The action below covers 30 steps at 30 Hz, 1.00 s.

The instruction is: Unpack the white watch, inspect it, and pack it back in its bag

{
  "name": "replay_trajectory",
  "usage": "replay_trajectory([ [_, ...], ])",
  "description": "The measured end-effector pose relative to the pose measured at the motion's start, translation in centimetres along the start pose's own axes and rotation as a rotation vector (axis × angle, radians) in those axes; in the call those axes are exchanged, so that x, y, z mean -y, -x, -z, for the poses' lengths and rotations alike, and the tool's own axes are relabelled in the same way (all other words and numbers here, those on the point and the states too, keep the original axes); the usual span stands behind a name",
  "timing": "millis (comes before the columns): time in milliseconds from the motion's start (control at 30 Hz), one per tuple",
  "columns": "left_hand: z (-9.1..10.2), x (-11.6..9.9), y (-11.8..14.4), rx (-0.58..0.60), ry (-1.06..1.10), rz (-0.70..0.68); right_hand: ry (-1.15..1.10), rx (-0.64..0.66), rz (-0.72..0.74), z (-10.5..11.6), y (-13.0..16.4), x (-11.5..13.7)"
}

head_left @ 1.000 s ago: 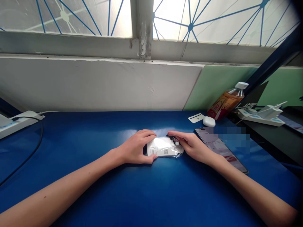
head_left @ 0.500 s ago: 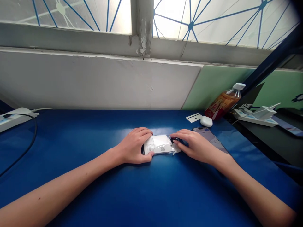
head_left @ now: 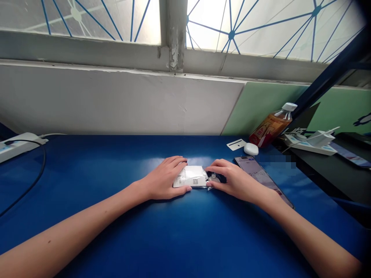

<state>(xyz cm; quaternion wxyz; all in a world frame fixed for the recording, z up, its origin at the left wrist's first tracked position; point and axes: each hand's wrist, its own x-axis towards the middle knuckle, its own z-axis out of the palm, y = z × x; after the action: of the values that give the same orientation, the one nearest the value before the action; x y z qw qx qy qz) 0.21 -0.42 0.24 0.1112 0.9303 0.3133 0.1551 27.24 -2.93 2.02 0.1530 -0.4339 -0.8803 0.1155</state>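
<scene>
The small white packet (head_left: 191, 177) lies flat on the blue desk (head_left: 116, 162), long side running left to right. The left hand (head_left: 165, 179) and right hand (head_left: 232, 180) pinch its two ends.

A: How many views, and from where?
B: 1 view, worn on the head, facing forward and down across the blue table (head_left: 116, 231) toward the wall (head_left: 116, 104) and window (head_left: 246, 27).
A: How near?
B: Close; both forearms enter from the bottom edge.

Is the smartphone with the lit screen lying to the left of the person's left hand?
No, the smartphone with the lit screen lies flat on the blue table beside the right hand, far from the left hand.
</scene>
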Motion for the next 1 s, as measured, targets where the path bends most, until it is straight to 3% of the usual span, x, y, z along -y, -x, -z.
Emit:
replay_trajectory([
  [300, 0.0, 0.2, 0.0, -0.036, 0.060, -0.030, -0.042, -0.108, 0.053, -1.3, -0.2, 0.4],
  [700, -0.1, -0.1, -0.1, -0.081, 0.035, 0.011, 0.120, -0.085, 0.112, -0.8, -0.5, 0.1],
  [1000, -0.5, 0.0, -0.2, -0.095, -0.031, 0.062, 0.175, -0.077, 0.077, -0.3, -0.5, -0.3],
])
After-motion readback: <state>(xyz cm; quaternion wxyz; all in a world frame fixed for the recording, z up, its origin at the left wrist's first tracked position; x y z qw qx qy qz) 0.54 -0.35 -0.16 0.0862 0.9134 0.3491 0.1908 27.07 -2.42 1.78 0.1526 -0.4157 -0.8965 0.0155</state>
